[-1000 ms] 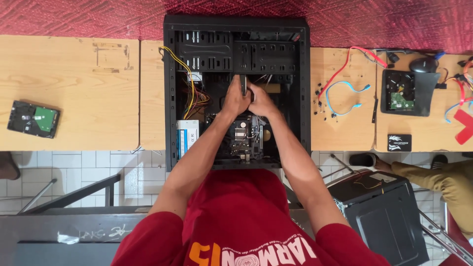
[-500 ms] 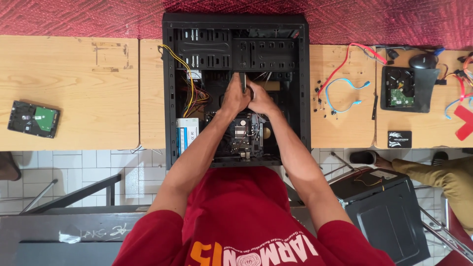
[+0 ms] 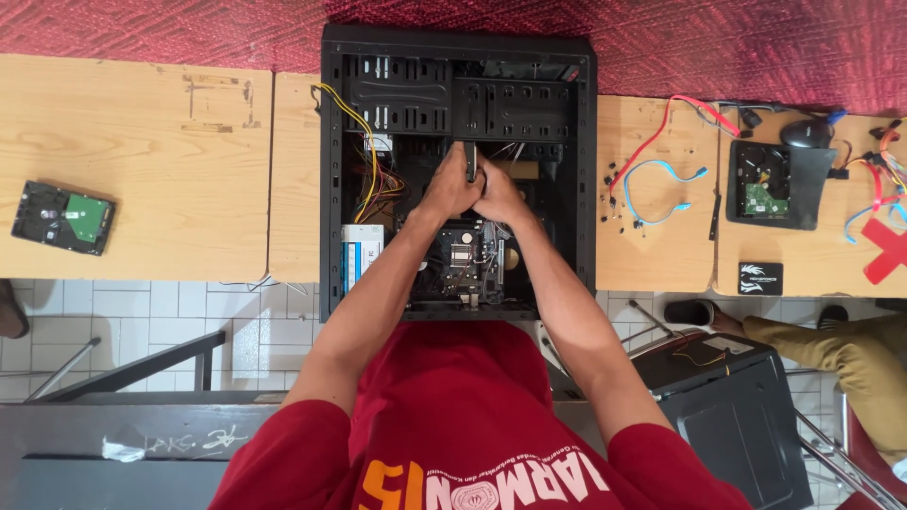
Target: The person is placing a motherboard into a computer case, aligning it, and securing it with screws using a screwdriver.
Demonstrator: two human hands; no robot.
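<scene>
Little has moved since the earlier frames: both hands stay pressed together over the same spot inside the open computer case [image 3: 459, 170], perhaps a touch closer to the drive bays. The left hand [image 3: 452, 189] and right hand [image 3: 495, 194] close together in one tight grip on a slim dark tool [image 3: 470, 162], probably a screwdriver, whose top end stands out above the knuckles, pointing toward the drive cage. Just below the grip, toward the person, lies the motherboard [image 3: 463, 260]; to its left hang yellow cables [image 3: 367, 156]. My judgement is that a slip under this two-handed pressure could drive the tip into the board or snag the wiring. The counter [image 3: 170, 170] carries a loose hard drive [image 3: 62, 217] far to the left.
</scene>
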